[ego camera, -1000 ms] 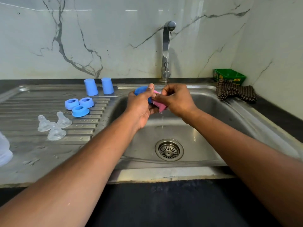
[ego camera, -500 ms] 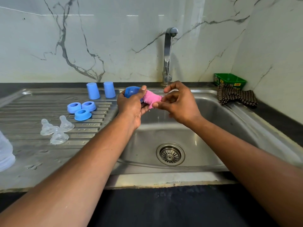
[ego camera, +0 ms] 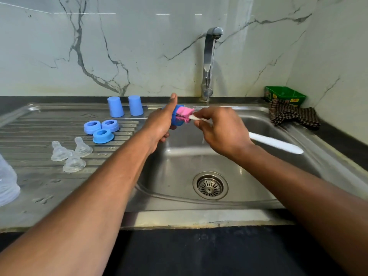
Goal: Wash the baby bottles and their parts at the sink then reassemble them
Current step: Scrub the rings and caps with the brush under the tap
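My left hand [ego camera: 159,126] holds a blue bottle cap [ego camera: 177,121] on its side over the sink basin [ego camera: 179,168], thumb raised. My right hand [ego camera: 219,130] grips the white handle [ego camera: 276,143] of a bottle brush, and its pink sponge head [ego camera: 186,114] sits in the cap's mouth. On the drainboard [ego camera: 39,180] stand two more blue caps [ego camera: 125,106], three blue collar rings [ego camera: 102,128] and three clear teats [ego camera: 69,153]. A clear bottle [ego camera: 7,182] shows at the far left edge.
The tap [ego camera: 211,60] rises behind the basin, with the drain [ego camera: 210,185] below. A checked cloth [ego camera: 292,114] and a green box [ego camera: 284,95] lie at the back right corner. A marble wall closes the back and right.
The cap and pink sponge head have moved left, away from under the tap. The white brush handle, hidden before, now sticks out to the right of my right hand.
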